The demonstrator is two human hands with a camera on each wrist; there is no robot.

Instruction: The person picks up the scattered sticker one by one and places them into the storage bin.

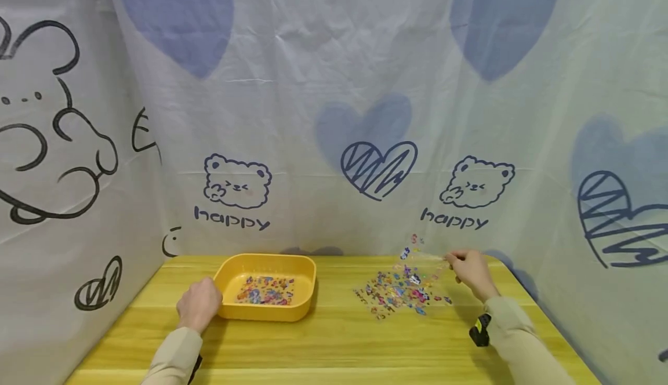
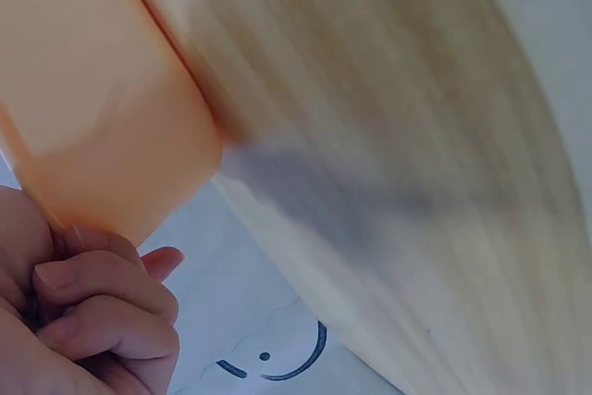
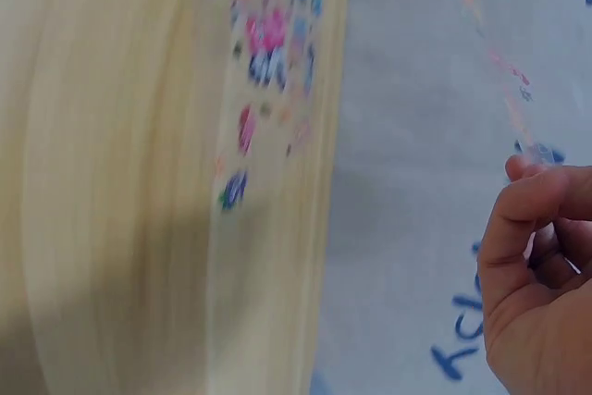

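Note:
My left hand [image 1: 199,305] grips the left side of a yellow plastic basin [image 1: 266,314], its fingers curled at the rim in the left wrist view. Inside the basin lie clear sheets with small colourful stickers [image 1: 265,290]. Over on the right, my right hand [image 1: 474,273] pinches the edge of a clear sticker sheet [image 1: 406,253] between thumb and fingers. That sheet is tilted up and seen nearly edge-on in the right wrist view. More sticker sheets [image 1: 386,299] lie spread on the table below it.
The wooden table [image 1: 334,350] has a rounded far right corner. A white cloth [image 1: 292,112] printed with hearts and bears hangs close behind it and along both sides. A black wrist device [image 1: 480,331] sits at the right sleeve.

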